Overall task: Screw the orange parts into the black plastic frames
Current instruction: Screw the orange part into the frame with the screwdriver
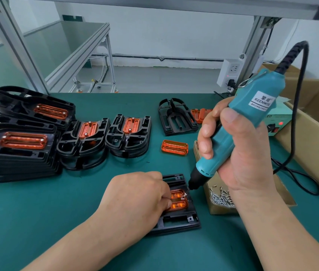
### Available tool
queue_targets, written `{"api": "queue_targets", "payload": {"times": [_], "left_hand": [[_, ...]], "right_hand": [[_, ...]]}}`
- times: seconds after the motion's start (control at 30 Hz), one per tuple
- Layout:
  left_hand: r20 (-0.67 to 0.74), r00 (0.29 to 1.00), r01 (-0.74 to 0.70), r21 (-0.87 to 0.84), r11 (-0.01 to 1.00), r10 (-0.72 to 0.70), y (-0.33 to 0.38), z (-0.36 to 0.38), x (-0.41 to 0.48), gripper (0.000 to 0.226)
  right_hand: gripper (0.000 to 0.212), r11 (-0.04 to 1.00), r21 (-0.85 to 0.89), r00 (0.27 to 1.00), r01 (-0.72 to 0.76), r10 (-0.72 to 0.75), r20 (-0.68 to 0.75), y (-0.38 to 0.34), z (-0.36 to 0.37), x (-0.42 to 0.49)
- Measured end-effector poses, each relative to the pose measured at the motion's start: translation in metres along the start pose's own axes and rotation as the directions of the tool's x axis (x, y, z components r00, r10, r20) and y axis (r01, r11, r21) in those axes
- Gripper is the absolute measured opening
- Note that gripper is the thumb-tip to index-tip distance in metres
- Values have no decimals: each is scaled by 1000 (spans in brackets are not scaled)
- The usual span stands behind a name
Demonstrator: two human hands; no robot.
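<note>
Black frame [182,222] lies flat on the green mat [47,202] right in front of us, w/ the orange part [178,201] seated in its middle. L hand [135,194] covers the frame's left half, fingers curled, tips pinching a small screw [183,196] at the part's right end. R hand [237,153] is wrapped tight round the teal driver [248,114]. Its nose sits just above & right of the screw, apparently not on it yet.

Risks, as we judge them:
- **Cross-threading:** the screw looks tilted. If the bit comes down before it's upright in the hole, it cross-threads or chews the plastic.
- **Bit slip:** a bit slipping off the head could scratch the orange part or jab our fingertips, which sit v. close.
- **Frame spin:** the frame is pinned only by the L hand, so driver torque could spin it.
- **Cord snag:** the cord [295,133] runs near the open screw box [219,210] beside the frame, and a snag could tip screws out.
- **Over-driving:** this may crack the orange part.
</note>
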State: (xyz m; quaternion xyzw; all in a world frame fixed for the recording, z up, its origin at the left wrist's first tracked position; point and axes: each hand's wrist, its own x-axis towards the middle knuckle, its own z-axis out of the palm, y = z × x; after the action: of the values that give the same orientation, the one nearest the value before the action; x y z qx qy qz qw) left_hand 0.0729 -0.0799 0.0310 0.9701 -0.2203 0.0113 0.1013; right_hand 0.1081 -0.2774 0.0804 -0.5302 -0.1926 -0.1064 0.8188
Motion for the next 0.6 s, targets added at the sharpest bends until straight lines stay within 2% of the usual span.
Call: {"api": "queue_targets", "payload": {"times": [0.13,0.23,0.4,0.5,0.6], "left_hand": [[10,1000,4,-5,1000,-4,0,-1,0,25],[16,1000,3,-1,1000,-3,1,-2,0,24],[18,1000,1,24,1000,-2,2,-3,0,26],[15,1000,8,23,1000,-8,2,-3,0,25],[14,1000,-6,21,1000,6,1,-2,0,26]], "right_hand": [[9,1000,-20,998,24,-23,62,0,3,-1],[4,998,-43,982,53,-44,184,2,9,-1],[18,993,-121,930,16,30,366,13,27,2],[23,986,-165,927,-1,62,370,19,32,3],[20,985,-171,945,27,31,326,17,28,2]]}}
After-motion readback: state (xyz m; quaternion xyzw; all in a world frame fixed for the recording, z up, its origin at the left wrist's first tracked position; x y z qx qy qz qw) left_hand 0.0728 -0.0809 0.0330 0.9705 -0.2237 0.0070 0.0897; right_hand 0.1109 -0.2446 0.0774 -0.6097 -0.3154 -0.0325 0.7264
